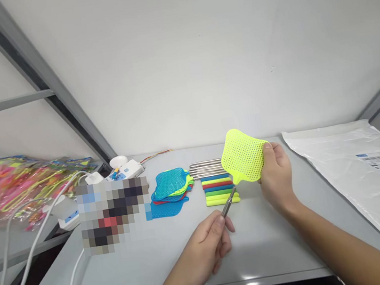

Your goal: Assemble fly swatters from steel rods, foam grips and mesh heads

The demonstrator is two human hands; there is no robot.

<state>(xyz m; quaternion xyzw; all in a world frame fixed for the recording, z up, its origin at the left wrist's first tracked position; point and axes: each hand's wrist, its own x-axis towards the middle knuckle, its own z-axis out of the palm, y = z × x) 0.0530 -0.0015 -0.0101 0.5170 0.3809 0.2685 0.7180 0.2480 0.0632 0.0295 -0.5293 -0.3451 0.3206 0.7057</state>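
Note:
Above the table, my right hand (276, 172) grips the right edge of a yellow fly swatter head (242, 156), a perforated flat paddle. My left hand (212, 244) pinches a metal telescopic rod (228, 202), tilted up to the right. The rod's upper end meets the narrow neck of the yellow head; how deep it sits there I cannot tell. Behind them lies a row of coloured handle tubes (219, 193) in blue, yellow, red and green. More metal rods (206, 168) lie side by side beyond the tubes. A pile of swatter heads (171, 185) in blue, yellow and red lies to the left.
A white plastic package (351, 170) covers the table's right side. At the left are a power strip (125, 171), white cables (30, 242) and bagged colourful items (22, 191). A pixelated patch hides part of the table (125, 281).

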